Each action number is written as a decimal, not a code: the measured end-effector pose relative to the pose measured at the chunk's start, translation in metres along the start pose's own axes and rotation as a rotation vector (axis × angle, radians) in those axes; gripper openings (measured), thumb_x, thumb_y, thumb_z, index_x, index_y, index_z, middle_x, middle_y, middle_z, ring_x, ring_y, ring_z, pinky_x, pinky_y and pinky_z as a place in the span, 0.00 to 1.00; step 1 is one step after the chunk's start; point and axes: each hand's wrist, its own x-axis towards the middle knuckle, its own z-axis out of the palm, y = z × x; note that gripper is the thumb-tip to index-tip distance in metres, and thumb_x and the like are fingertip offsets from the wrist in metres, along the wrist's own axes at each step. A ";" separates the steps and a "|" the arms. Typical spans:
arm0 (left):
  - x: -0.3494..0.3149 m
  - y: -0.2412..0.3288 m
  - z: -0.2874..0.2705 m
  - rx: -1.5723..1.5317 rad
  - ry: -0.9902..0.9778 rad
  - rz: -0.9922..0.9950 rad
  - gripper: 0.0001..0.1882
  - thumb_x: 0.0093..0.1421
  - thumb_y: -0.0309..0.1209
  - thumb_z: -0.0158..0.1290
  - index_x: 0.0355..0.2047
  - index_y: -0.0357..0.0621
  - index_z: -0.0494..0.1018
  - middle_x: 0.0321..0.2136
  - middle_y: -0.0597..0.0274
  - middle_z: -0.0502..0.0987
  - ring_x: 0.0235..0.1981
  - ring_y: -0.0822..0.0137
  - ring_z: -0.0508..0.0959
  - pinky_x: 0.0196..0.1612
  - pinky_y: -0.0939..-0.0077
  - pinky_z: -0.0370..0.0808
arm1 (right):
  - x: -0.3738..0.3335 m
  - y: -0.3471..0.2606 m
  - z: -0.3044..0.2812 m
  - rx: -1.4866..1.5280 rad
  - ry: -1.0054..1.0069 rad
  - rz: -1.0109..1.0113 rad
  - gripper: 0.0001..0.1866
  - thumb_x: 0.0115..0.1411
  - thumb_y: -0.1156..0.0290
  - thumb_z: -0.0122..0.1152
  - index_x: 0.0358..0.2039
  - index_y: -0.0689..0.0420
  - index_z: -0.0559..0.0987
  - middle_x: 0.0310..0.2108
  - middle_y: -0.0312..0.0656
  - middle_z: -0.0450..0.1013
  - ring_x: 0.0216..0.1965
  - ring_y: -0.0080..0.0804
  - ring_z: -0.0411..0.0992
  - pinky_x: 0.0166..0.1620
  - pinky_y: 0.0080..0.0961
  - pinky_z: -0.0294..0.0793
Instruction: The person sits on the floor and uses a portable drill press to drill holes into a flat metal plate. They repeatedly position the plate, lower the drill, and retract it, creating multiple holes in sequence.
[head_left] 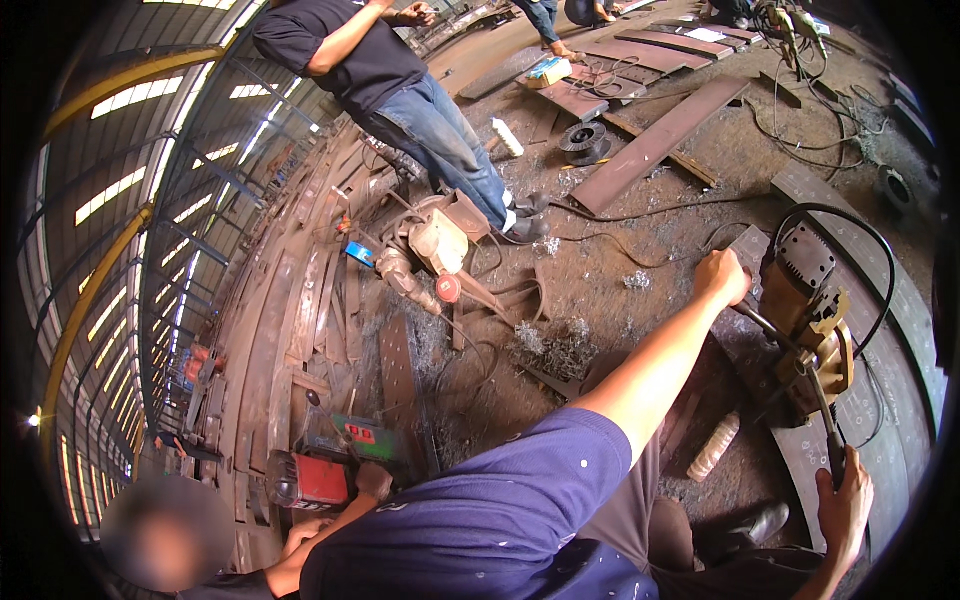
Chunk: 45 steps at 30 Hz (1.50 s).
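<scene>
Left hand was closed around the end of one handle bar, arm stretched well out. Right hand was curled around the dark grip of a second lever; exact finger wrap was hard to tell. Both hands occupied.

Machine was a yellow-bodied drill-type unit, at the person's right, between the hands, on a long grey steel plate. Base contact and cutting tip were hidden, so couldn't confirm seating or whether it was running.

Risks, my read:
- Base slip: uneven pull on the two levers, or grit under the foot, could have twisted or tipped the unit. The outstretched left arm would have had little leverage to catch it.
- Snag: black hose looped over the top and down beside the body; a lever swung wide could have hooked it.
- Bare hands: a sharp chip or a kicking lever could have cut or rapped the knuckles.
- Footing: shoe was near the plate, white bottle lay on the floor just beside it, and metal shavings were heaped beyond the knee. Shifting weight carelessly could have meant a roll or a skid.
</scene>
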 end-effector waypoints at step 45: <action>-0.002 -0.006 -0.001 0.040 -0.087 -0.050 0.22 0.63 0.44 0.58 0.45 0.36 0.82 0.45 0.37 0.83 0.51 0.42 0.82 0.56 0.52 0.79 | 0.000 -0.022 -0.014 0.114 0.044 -0.094 0.32 0.53 0.68 0.72 0.57 0.63 0.73 0.39 0.59 0.78 0.42 0.61 0.77 0.47 0.49 0.73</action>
